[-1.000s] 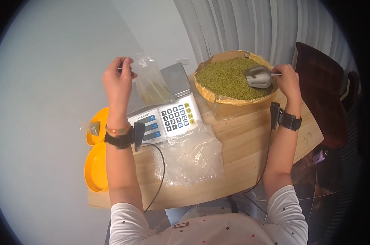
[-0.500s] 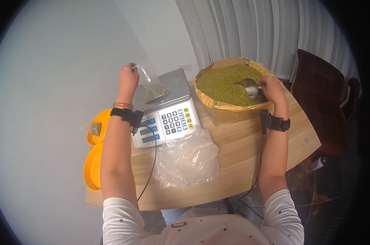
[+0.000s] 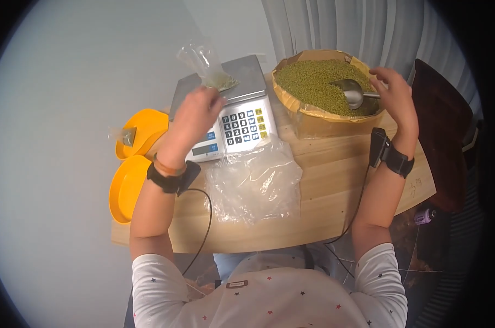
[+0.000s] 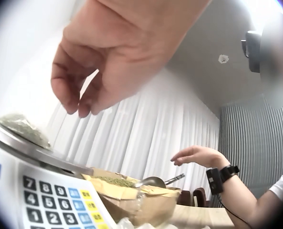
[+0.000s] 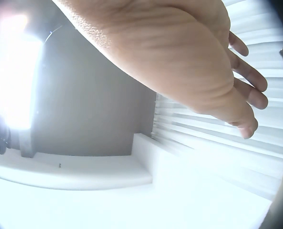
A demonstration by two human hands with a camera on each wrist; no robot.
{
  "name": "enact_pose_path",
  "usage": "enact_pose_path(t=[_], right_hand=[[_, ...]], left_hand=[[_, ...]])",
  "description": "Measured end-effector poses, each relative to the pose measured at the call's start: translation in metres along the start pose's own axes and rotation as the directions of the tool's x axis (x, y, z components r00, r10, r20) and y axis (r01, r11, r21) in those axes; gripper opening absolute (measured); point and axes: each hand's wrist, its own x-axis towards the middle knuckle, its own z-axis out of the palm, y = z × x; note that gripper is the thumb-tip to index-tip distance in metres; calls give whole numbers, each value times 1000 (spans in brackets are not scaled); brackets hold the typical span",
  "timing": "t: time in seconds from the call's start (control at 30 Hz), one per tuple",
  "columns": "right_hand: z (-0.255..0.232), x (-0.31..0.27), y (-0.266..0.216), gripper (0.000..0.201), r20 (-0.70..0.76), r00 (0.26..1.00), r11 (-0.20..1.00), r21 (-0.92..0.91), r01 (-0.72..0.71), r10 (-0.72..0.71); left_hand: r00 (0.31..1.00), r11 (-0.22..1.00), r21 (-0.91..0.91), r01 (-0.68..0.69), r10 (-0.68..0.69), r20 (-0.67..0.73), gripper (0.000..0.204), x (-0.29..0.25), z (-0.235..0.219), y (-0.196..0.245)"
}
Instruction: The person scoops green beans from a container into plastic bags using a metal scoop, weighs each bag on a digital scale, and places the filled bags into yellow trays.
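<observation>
A clear plastic bag (image 3: 204, 60) with some green beans in its bottom rests on the metal pan (image 3: 246, 71) of a digital scale (image 3: 245, 123). My left hand (image 3: 195, 112) is over the scale's near left side, in front of the bag. In the left wrist view its fingers (image 4: 65, 93) are loosely bent with nothing between them. My right hand (image 3: 398, 98) hovers by the right rim of the bean box (image 3: 324, 130), fingers loose and apart from the scoop. That metal scoop (image 3: 354, 97) lies in the green beans (image 3: 313, 82), its handle pointing right.
Thin clear plastic bags (image 3: 253, 186) lie in front of the scale. Two yellow trays stand at the left; the farther tray (image 3: 154, 123) has a small filled bag (image 3: 128, 136) in it. A dark chair (image 3: 438, 131) stands beyond the table's right edge. Cables run from both wrists.
My left hand has let go of the bag, now on the pan, and moved back toward me. My right hand has released the scoop in the beans and lifted away.
</observation>
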Motion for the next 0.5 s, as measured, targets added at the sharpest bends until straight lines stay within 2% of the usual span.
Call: enact_pose_path(t=[0.03, 0.07, 0.13, 0.27, 0.33, 0.37, 0.43, 0.5], right_hand=[[-5, -3, -8, 26, -36, 998, 996, 75, 52, -49], [-12, -6, -19, 26, -43, 995, 989, 109, 98, -94], [-15, -9, -31, 25, -30, 987, 970, 181, 160, -157], [-20, -17, -57, 24, 7, 956, 908, 315, 276, -293], [-19, -20, -67, 24, 25, 943, 898, 316, 307, -332], [-19, -22, -72, 24, 39, 929, 886, 316, 339, -369], [-17, -25, -80, 24, 65, 926, 886, 326, 331, -371], [-16, -28, -87, 24, 91, 923, 884, 334, 326, -374]], left_hand=[[992, 999, -17, 38, -36, 119, 26, -13, -4, 9], [992, 999, -17, 47, -45, 121, 26, -24, -10, 18], [891, 980, 125, 156, -195, 409, 38, -45, -22, 31], [858, 974, 198, 114, -197, 474, 48, -95, -23, 33], [766, 959, 253, 125, -255, 590, 55, -115, -24, 40], [765, 958, 254, 129, -259, 589, 55, -123, -23, 43], [721, 944, 276, 178, -316, 616, 58, -137, -17, 51], [732, 940, 269, 212, -335, 594, 55, -146, -9, 55]])
